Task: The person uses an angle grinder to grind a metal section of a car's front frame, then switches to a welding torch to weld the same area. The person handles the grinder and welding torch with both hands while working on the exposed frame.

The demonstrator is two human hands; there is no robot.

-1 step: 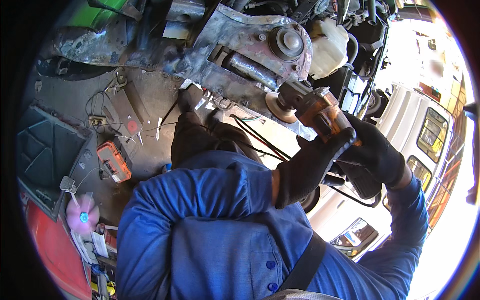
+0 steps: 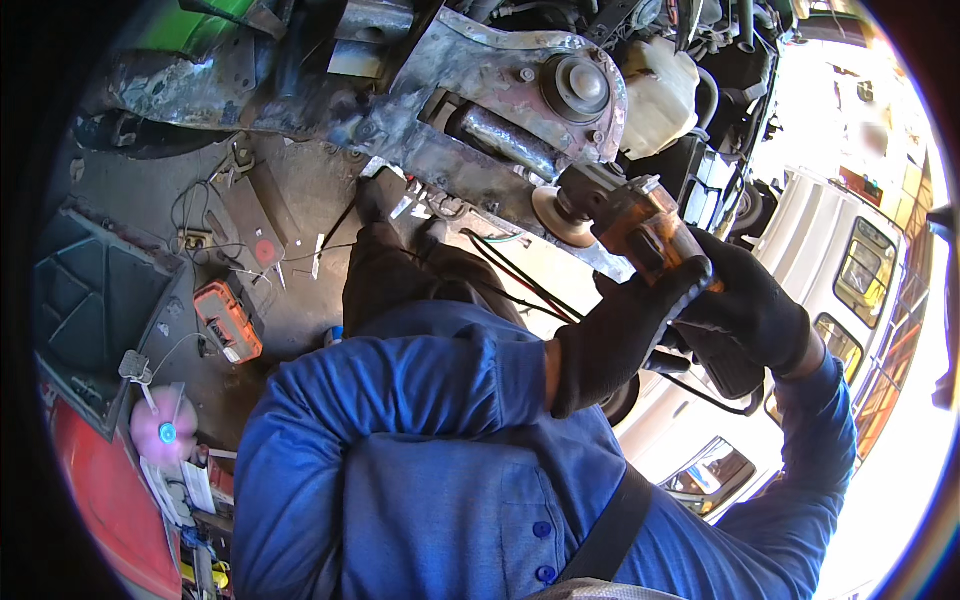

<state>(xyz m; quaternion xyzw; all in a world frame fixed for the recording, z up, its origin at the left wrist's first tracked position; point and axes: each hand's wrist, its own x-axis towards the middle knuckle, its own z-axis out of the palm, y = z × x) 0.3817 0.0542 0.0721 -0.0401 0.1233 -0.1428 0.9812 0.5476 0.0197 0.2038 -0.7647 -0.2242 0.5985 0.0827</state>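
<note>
Both hands gloved in black, both on one tool. Left hand (image 2: 625,335) comes across the chest, fingers clenched round the rear part of the orange-and-dark angle grinder (image 2: 650,225); some of them hidden behind glove and tool. Right hand (image 2: 755,310) grasps same grinder from the right, fingers curled round the body, tips mostly out of sight.

Grinder sits right of center, in front of the chest, head pointing upper left. Pale tan disc (image 2: 560,216) faces the lower edge of the worn metal frame (image 2: 400,115); very near, can't tell if touching. Frame carries a round hub (image 2: 575,88), above the disc. Off-white plastic tank (image 2: 657,97) just right of hub. Black cable (image 2: 705,397) curves below the right hand.

Person wears blue shirt (image 2: 430,500) with long sleeves, dark trousers (image 2: 385,275).

Left side, on the gray floor (image 2: 315,290): orange case (image 2: 226,322), flat plate with a red disc (image 2: 265,252) on it, thin wires. Dark ribbed panel (image 2: 100,310) further left. Below it, fan (image 2: 166,432) with pink blurred blades, beside red panel (image 2: 105,490). Green panel (image 2: 190,32) top left. White vehicle (image 2: 800,235) on right, behind right arm.
</note>
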